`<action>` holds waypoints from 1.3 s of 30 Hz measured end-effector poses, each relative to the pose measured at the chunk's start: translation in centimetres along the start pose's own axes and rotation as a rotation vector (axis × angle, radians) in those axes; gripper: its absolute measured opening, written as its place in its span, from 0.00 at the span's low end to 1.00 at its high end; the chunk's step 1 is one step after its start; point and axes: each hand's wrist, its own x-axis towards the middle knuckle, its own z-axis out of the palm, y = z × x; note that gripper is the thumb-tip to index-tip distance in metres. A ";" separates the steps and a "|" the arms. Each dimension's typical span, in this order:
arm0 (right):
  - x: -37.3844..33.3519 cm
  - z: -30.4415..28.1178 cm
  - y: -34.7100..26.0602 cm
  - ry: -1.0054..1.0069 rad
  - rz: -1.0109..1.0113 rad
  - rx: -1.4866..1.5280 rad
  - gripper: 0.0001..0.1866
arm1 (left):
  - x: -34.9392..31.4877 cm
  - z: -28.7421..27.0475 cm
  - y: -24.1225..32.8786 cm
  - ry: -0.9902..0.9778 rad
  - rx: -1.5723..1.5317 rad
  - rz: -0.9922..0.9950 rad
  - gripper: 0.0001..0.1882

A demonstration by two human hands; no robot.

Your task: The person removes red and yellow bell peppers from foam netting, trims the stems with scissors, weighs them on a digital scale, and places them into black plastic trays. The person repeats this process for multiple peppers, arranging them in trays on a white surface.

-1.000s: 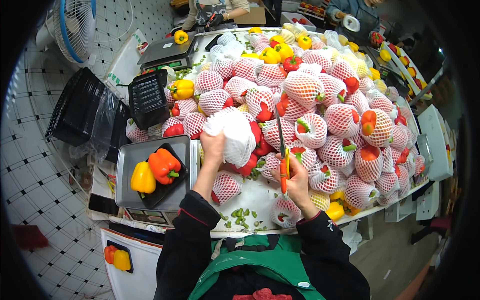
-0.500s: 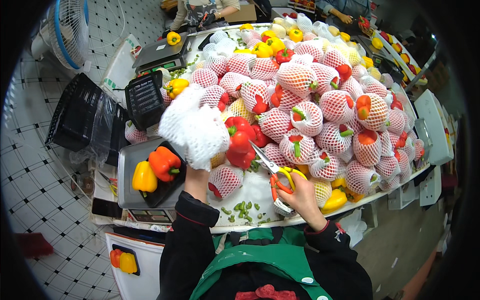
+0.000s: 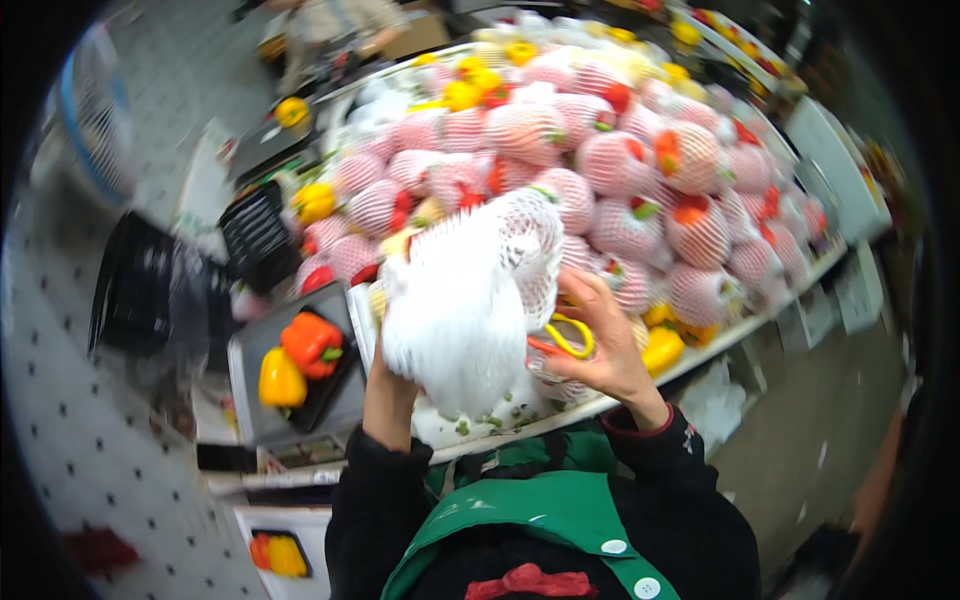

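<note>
White foam net sleeve (image 3: 462,300): held up at centre frame, over the near edge of the table (image 3: 790,285). Judged very light, soft and stretchy, likely to crush or snag rather than break; best taken by its open mesh rim, where it can be spread. Whether anything sits inside cannot be told.

Left hand (image 3: 385,365): mostly hidden behind the sleeve, closed on its lower left part. Right hand (image 3: 600,335): fingers spread against the sleeve's right side, with yellow-handled scissors (image 3: 562,340) looped on the fingers.

Count: one sleeve in hand; one pair of scissors. To the left, one dark tray (image 3: 250,385) carrying two bare peppers, one orange-red (image 3: 312,342) and one yellow (image 3: 282,378). Netted peppers (image 3: 640,180) piled across the upper right: too many and too blurred for an exact count, well over twenty. Black crates (image 3: 255,235) at left: at least two. Another person stands at the top edge.
</note>
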 end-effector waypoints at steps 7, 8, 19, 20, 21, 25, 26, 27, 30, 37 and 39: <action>-7.3 3.7 -0.1 0.184 -0.061 0.046 0.48 | -4.6 10.3 -8.3 -0.183 0.472 0.232 0.25; -8.6 3.3 0.1 0.267 -0.026 0.033 0.45 | -5.1 11.1 -9.4 -0.177 0.402 0.153 0.26; -29.1 -10.3 7.4 1.350 0.529 -0.250 0.35 | -8.6 14.7 -18.6 -0.753 1.012 -0.443 0.29; -29.8 -12.2 7.8 1.358 0.656 -0.474 0.34 | -8.5 14.2 -18.6 -0.738 0.938 -0.576 0.25; -32.2 -13.6 10.1 1.390 0.670 -0.699 0.33 | -9.3 15.5 -18.4 -0.656 0.930 -0.624 0.18; -38.5 -15.5 17.9 1.169 0.989 -1.025 0.35 | -8.5 13.4 -18.4 -0.624 0.927 -0.824 0.17; -38.0 -16.0 19.9 1.059 1.038 -1.105 0.35 | -8.3 12.5 -18.6 -0.597 0.942 -0.848 0.17; -38.1 -15.1 20.9 0.802 1.287 -1.241 0.36 | -8.1 11.7 -18.8 -0.564 0.953 -0.871 0.17; -44.7 -12.9 30.8 0.230 1.223 -1.151 0.33 | -7.3 10.0 -19.8 -0.555 0.983 -0.866 0.19; -58.2 -15.3 51.5 -0.023 1.113 -0.974 0.28 | -7.0 13.1 -17.5 -0.460 0.787 -0.754 0.19; -58.4 -15.7 52.7 -0.012 1.242 -0.858 0.29 | -6.7 15.3 -14.6 -0.423 0.817 -0.609 0.19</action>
